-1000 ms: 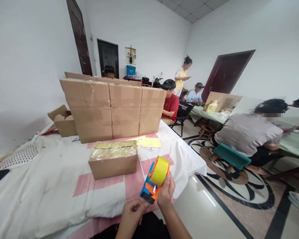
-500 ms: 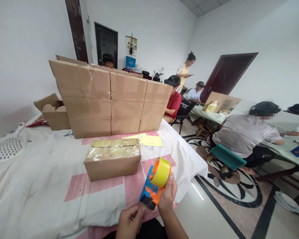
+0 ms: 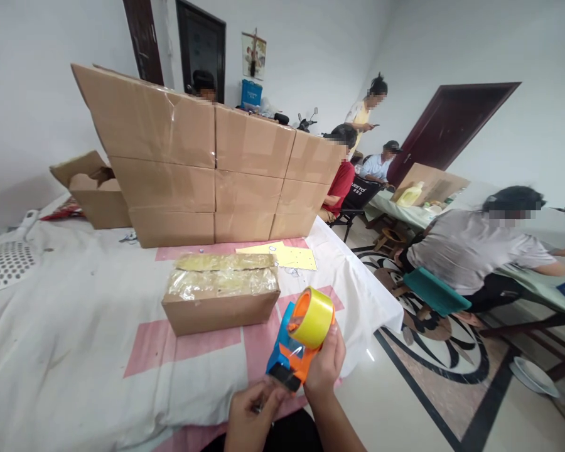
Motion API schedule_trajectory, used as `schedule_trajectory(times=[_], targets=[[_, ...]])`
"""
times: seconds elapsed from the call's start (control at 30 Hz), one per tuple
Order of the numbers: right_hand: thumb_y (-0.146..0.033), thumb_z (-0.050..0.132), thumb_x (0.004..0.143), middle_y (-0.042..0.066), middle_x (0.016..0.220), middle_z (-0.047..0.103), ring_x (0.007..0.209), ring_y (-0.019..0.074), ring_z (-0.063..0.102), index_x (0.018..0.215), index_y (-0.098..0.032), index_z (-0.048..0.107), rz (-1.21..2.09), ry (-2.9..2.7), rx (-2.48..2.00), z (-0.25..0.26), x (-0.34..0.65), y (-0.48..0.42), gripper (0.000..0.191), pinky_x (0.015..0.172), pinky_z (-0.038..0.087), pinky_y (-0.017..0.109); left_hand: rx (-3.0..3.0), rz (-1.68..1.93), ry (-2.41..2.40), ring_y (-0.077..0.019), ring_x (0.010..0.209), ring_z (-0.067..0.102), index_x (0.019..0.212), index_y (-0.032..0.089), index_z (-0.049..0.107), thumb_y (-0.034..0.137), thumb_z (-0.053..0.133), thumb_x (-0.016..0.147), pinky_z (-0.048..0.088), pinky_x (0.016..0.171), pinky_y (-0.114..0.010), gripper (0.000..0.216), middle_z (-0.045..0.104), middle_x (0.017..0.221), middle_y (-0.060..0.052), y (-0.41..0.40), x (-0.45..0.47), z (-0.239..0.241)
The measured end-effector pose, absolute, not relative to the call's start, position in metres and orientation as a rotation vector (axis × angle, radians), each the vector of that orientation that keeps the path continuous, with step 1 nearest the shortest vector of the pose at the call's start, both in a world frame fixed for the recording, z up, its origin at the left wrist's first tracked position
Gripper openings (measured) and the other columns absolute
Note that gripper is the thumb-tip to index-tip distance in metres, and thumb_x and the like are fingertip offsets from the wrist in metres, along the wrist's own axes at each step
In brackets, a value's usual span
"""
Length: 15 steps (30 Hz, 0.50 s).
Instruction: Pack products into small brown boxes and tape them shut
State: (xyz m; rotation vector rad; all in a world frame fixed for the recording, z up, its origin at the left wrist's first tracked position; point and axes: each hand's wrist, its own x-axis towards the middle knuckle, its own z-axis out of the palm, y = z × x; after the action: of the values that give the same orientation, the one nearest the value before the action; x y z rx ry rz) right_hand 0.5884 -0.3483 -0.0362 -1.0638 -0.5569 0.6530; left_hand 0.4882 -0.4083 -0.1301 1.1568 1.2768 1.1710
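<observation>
Holding tape dispenser, taped carton ahead, stacked boxes partly blocking view.

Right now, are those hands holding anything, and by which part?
The right hand holds the tape dispenser by its orange side. The left hand pinches beside its black end; what's between those fingers is unclear.

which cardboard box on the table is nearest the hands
The lone taped box, standing by itself in front of the stacked boxes; the stack and the open box at left stand farther back.
</observation>
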Motion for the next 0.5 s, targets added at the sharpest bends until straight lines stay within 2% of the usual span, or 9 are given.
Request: schedule_trajectory(times=[0.17,0.27,0.37,0.5], targets=[[-0.067,0.059,0.086,0.006,0.066,0.07,0.061,0.0193,0.067,0.091,-0.015,0.071,0.574,-0.616,-1.093,-0.0358,0.5898,-0.3474,0.054,0.056,0.054,0.029,1.177,1.183,1.299,-0.0105,0.051,0.028,0.045,0.019,0.041,0.078,0.057,0.077,0.029,0.052,-0.024,0.07,0.031,0.049,0.003,-0.408,0.4889,-0.1274],[-0.064,0.06,0.087,0.007,0.068,0.07,0.065,0.0203,0.068,0.088,-0.014,0.072,0.533,-0.584,-1.132,-0.0342,0.5894,-0.3506,0.051,0.058,0.055,0.029,1.189,1.172,1.315,-0.0106,0.052,0.026,0.045,0.019,0.037,0.08,0.055,0.077,0.027,0.05,-0.024,0.071,0.027,0.049,0.003,-0.4094,0.4898,-0.1259],[-0.06,0.063,0.086,0.007,0.077,0.072,0.074,0.021,0.069,0.098,-0.013,0.072,0.453,-0.513,-1.15,-0.0328,0.5889,-0.3538,0.05,0.064,0.056,0.029,1.204,1.163,1.324,-0.0103,0.052,0.023,0.045,0.019,0.036,0.076,0.056,0.079,0.024,0.05,-0.025,0.069,0.025,0.049,0.003,-0.4106,0.4902,-0.1248],[-0.056,0.057,0.093,0.009,0.082,0.073,0.082,0.0226,0.069,0.114,-0.011,0.07,0.421,-0.558,-1.16,-0.0349,0.5892,-0.353,0.052,0.069,0.056,0.03,1.212,1.153,1.342,-0.0104,0.051,0.024,0.045,0.019,0.039,0.072,0.057,0.08,0.024,0.049,-0.025,0.067,0.027,0.048,0.003,-0.4101,0.4889,-0.123]])
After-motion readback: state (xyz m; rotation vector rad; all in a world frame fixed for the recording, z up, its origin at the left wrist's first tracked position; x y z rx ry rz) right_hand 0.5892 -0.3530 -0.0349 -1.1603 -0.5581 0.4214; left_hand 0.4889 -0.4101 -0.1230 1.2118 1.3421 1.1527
